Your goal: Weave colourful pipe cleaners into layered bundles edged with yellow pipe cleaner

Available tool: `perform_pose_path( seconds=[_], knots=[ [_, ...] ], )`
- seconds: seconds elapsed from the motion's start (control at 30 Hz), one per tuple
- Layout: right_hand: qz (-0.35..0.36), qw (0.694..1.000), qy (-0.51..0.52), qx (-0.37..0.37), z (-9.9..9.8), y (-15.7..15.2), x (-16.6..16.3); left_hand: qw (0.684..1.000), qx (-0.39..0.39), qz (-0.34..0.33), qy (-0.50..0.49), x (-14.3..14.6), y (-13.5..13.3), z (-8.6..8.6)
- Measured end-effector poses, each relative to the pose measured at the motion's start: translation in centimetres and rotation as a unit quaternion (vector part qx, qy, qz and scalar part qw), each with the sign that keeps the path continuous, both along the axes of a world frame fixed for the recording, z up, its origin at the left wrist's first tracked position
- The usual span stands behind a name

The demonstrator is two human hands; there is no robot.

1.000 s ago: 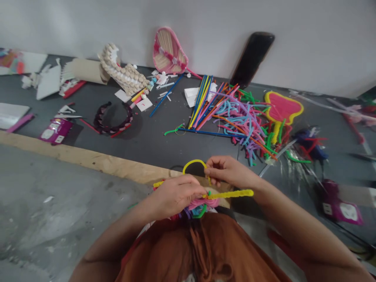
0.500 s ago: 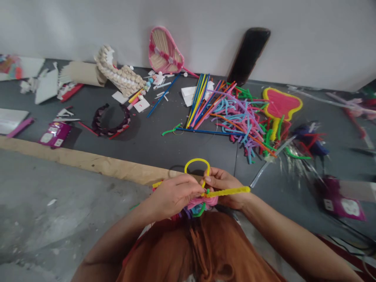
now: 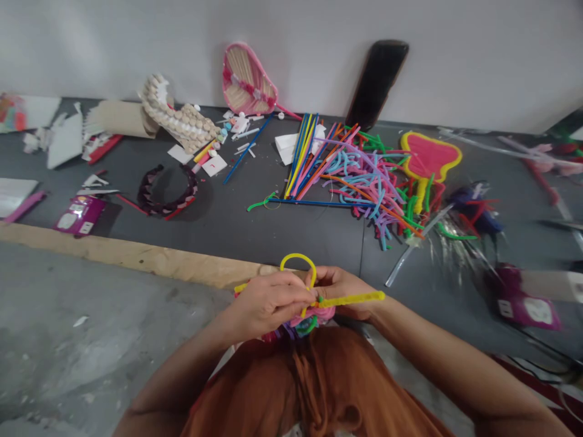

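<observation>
A yellow pipe cleaner [image 3: 298,255] curves up in a loop between my two hands, at the table's front edge. My left hand [image 3: 273,301] pinches it near its lower end, fingers pressed together. From the other side my right hand [image 3: 339,290] is closed at the same spot, its fingertips partly hidden. Just beneath sits a bundle of pink, green, blue and purple pipe cleaners [image 3: 312,325], held close to my lap and half covered by my hands. A straight thick yellow stick [image 3: 355,298] juts out from it to the right, over my right wrist.
On the grey table [image 3: 228,224] lies a pile of cut pipe cleaners [image 3: 359,170]. Right of it is a pink and yellow fan shape [image 3: 430,158]. A dark braided headband [image 3: 166,191] lies left. A phone [image 3: 378,82] and a pink fan [image 3: 249,79] lean on the wall.
The yellow loop has shifted left and leans over further, its end now poking below my left fingers. My right fingers have moved down from the loop's side toward the bundle.
</observation>
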State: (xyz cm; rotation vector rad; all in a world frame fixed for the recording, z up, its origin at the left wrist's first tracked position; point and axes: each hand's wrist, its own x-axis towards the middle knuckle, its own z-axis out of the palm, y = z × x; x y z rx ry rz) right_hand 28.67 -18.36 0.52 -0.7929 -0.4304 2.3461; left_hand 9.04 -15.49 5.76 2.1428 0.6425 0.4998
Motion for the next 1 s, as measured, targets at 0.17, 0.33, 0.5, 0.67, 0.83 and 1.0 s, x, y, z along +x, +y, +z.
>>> perform_pose_path(
  seconds=[0.17, 0.33, 0.5, 0.67, 0.83, 1.0],
  knots=[
    [0.017, 0.999, 0.026, 0.026, 0.0, 0.4, 0.4, 0.999, -0.004, 0.015, -0.048, 0.0, 0.1, -0.5],
    [0.015, 0.999, 0.037, 0.030, -0.2, 0.7, 0.7, 0.999, -0.020, 0.006, -0.048, 0.1, 0.2, -0.6],
    [-0.009, 0.999, 0.036, 0.000, -0.6, 0.4, 0.6, 0.999, -0.021, 0.009, -0.029, 0.1, 0.4, -0.3],
    [-0.014, 0.998, 0.050, -0.020, -0.6, 0.2, -0.1, 0.999, -0.020, 0.021, -0.017, 0.1, 0.5, -0.5],
    [-0.021, 0.998, 0.060, -0.022, -0.6, 0.3, -0.4, 0.999, -0.021, 0.008, -0.022, -0.1, 0.7, -0.6],
    [-0.004, 0.998, 0.053, -0.027, -0.9, 0.0, -0.3, 0.999, -0.023, -0.033, -0.023, -0.2, 0.8, -0.5]
  ],
)
